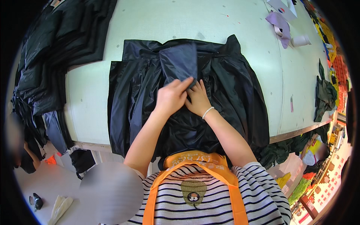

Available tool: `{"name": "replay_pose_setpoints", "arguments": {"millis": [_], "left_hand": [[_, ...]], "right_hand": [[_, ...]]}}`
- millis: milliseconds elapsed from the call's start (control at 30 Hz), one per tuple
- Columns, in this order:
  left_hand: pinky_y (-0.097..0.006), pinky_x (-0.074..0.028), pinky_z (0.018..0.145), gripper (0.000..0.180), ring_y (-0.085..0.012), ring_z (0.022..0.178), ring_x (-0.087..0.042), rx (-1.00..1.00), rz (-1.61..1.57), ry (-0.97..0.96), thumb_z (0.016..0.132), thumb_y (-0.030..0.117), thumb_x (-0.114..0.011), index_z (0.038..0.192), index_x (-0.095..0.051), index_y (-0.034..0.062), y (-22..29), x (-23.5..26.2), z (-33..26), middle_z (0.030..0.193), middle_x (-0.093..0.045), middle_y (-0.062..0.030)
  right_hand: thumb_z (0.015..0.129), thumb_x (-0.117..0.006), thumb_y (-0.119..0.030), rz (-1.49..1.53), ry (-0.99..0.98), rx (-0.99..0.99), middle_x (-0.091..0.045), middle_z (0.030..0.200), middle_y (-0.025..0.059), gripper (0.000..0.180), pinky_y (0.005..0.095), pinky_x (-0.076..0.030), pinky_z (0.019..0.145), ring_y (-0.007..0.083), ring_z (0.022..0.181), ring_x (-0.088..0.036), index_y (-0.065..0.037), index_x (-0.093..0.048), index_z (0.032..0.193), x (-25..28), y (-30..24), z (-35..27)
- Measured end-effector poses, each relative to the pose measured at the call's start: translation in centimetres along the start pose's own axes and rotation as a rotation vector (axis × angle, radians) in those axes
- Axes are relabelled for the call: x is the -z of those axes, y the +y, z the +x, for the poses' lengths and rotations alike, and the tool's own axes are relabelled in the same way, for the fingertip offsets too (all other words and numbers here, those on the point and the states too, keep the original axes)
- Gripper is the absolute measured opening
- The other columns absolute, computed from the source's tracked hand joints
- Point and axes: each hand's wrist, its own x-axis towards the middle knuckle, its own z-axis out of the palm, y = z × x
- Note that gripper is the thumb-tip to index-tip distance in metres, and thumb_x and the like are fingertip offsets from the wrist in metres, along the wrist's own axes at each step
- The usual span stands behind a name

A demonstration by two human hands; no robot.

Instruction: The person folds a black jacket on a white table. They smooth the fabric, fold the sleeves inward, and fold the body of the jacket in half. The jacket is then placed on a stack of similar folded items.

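Note:
A shiny black garment point(138, 97), gathered in folds below a wide band, lies spread on the pale table in front of me. Near its top middle, a dark triangular flap of the fabric point(180, 62) stands out, slightly blurred. My left hand point(173, 96) pinches the lower corner of this flap between thumb and forefinger. Close beside it, my right hand point(198, 98), with a beaded bracelet at the wrist, rests on the garment with its fingers stretched out. Some of its fingertips are hidden by the left hand and the flap.
A tall stack of folded black garments point(48, 48) covers the table's left end. At the far right are a purple cloth point(279, 28), a white cup point(301, 41) and a white box point(283, 8). Dark crumpled fabric point(324, 93) lies at the right edge. Other people are partly visible on both sides.

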Motion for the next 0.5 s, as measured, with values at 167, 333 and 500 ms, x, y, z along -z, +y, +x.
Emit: {"name": "replay_pose_setpoints", "arguments": {"millis": [167, 333, 500], "left_hand": [[-0.035, -0.051, 0.059, 0.042, -0.0249, 0.069, -0.061, 0.048, 0.226, -0.277, 0.075, 0.01, -0.061, 0.116, -0.063, 0.0129, -3.3, -2.8, -1.9, 0.076, -0.056, -0.007], [-0.037, -0.051, 0.063, 0.044, -0.0268, 0.075, -0.061, 0.003, 0.189, -0.346, 0.077, 0.013, -0.061, 0.121, -0.06, 0.0127, -3.5, -2.9, -1.5, 0.079, -0.056, -0.0095], [-0.04, -0.049, 0.069, 0.046, -0.0292, 0.081, -0.059, 0.007, 0.165, -0.416, 0.08, 0.018, -0.06, 0.126, -0.057, 0.0121, -3.9, -2.2, -1.9, 0.084, -0.055, -0.0116]], "right_hand": [[0.08, -0.059, -0.003, 0.485, 0.295, -0.182, -0.064, 0.102, 0.0157, 0.017, 0.0366, -0.047, 0.089, 0.0317, 0.1, -0.06, -0.001, -0.064, 0.096, 2.4, 2.2, -0.6], [0.063, -0.079, -0.043, 0.068, -0.298, 0.289, -0.037, 0.142, 0.0148, 0.088, 0.0491, -0.024, 0.11, 0.0343, 0.13, -0.035, -0.009, -0.043, 0.136, 5.6, -0.6, -3.9], [0.073, -0.072, -0.024, 0.071, -0.22, 0.349, -0.055, 0.123, 0.0103, 0.043, 0.0405, -0.044, 0.093, 0.0277, 0.108, -0.055, -0.012, -0.061, 0.112, 2.0, 1.8, -4.6]]}}
